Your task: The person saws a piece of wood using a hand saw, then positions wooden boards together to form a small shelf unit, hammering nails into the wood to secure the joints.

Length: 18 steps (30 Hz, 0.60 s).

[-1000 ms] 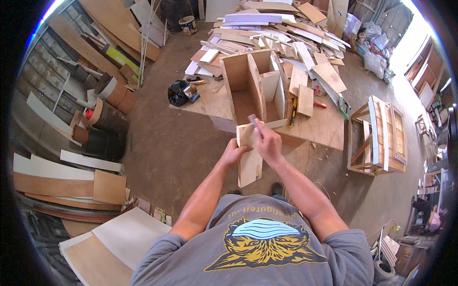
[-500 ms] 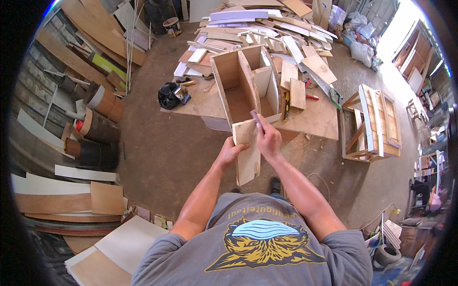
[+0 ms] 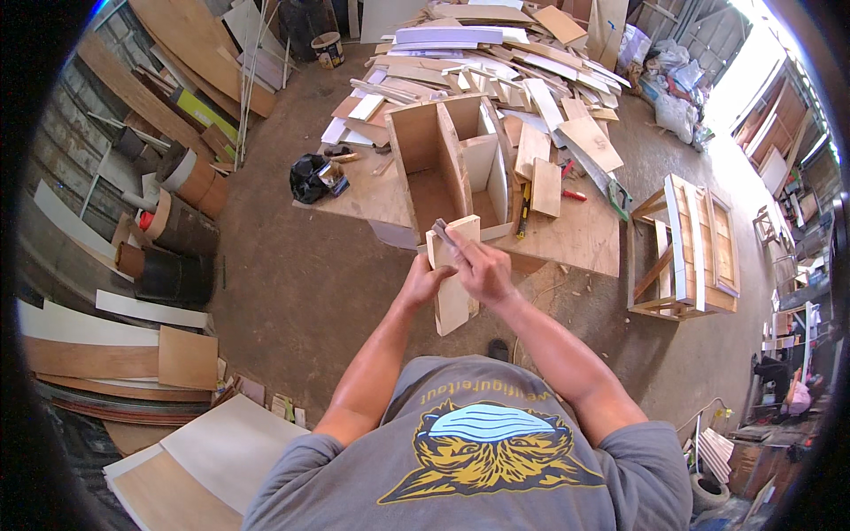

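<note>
A pale wooden board (image 3: 453,305), tilted in front of my body, is gripped along its left edge by my left hand (image 3: 423,281). My right hand (image 3: 483,270) is over the board's upper part, its fingers closed on a small grey-brown strip (image 3: 441,232) pressed at the upper left edge. I cannot make out exactly what kind of strip it is. Just beyond the board stands an open wooden box with dividers (image 3: 429,159), its inside facing up, on a low plywood worktop (image 3: 575,243).
Beside the box lie short boards (image 3: 547,188), a yellow-black tool (image 3: 524,211), a red-handled tool (image 3: 574,196) and a green-handled saw (image 3: 617,199). A black bag (image 3: 306,180) is at the worktop's left. Behind rises a wood offcut pile (image 3: 496,53); a wooden frame (image 3: 686,243) stands right.
My right hand and the strip have moved left and slightly down, from the board's upper right corner to its upper left edge. The board has turned a little; my left hand keeps its hold.
</note>
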Each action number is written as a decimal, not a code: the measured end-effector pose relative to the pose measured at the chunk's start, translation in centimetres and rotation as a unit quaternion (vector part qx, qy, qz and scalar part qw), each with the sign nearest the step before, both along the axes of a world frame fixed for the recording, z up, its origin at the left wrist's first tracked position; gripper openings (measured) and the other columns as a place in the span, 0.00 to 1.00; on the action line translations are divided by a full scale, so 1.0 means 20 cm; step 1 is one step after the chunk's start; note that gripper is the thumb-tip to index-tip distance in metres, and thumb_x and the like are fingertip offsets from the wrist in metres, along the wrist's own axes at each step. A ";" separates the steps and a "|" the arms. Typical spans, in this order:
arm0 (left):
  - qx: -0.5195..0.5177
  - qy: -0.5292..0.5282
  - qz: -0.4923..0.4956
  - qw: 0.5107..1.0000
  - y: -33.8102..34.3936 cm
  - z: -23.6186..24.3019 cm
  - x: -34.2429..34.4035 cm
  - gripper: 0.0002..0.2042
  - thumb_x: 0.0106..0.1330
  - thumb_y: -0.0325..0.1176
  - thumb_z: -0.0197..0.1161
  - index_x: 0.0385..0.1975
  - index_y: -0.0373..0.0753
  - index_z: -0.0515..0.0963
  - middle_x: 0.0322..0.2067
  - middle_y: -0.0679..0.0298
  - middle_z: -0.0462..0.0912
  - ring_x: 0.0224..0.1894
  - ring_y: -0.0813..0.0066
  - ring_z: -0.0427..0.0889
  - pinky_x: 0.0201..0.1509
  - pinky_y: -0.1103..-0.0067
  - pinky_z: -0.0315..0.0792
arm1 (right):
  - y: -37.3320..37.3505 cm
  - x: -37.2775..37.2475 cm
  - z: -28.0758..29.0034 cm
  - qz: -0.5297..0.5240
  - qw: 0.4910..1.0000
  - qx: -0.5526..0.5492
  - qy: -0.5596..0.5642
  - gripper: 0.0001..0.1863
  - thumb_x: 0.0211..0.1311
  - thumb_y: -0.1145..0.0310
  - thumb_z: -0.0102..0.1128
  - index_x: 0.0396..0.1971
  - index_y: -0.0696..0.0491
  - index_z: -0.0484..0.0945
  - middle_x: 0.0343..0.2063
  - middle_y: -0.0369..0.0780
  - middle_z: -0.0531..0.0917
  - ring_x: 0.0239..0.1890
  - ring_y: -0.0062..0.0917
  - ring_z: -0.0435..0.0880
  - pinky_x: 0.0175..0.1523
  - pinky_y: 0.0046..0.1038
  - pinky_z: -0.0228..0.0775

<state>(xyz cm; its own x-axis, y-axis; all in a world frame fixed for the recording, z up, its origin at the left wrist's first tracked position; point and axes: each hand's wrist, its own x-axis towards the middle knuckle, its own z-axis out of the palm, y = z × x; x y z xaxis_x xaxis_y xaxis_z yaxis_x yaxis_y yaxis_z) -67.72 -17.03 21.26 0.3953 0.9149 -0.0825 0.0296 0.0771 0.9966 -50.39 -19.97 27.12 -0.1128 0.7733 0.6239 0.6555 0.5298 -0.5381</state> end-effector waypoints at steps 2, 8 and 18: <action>0.011 -0.016 -0.003 1.000 0.01 0.01 0.03 0.16 0.60 0.27 0.68 0.47 0.27 0.83 0.38 0.58 0.89 0.40 0.72 0.86 0.47 0.71 0.80 | 0.07 0.08 -0.03 -0.111 0.993 -0.048 0.016 0.20 0.71 0.70 0.62 0.61 0.51 0.82 0.43 0.46 0.90 0.38 0.39 0.91 0.42 0.37 0.82; 0.005 -0.004 0.046 0.999 0.03 -0.03 0.11 0.14 0.60 0.26 0.67 0.45 0.27 0.84 0.37 0.60 0.89 0.39 0.76 0.85 0.46 0.71 0.80 | 0.02 0.07 0.01 0.014 0.999 -0.027 -0.012 0.20 0.69 0.71 0.62 0.60 0.51 0.83 0.45 0.44 0.90 0.40 0.35 0.92 0.44 0.33 0.84; 0.025 -0.016 0.033 0.999 -0.03 0.04 0.20 0.15 0.59 0.26 0.67 0.45 0.27 0.84 0.38 0.59 0.89 0.40 0.74 0.85 0.46 0.72 0.80 | 0.01 0.23 0.02 -0.012 1.000 -0.019 -0.001 0.21 0.69 0.73 0.60 0.62 0.50 0.82 0.40 0.45 0.90 0.39 0.36 0.91 0.42 0.35 0.83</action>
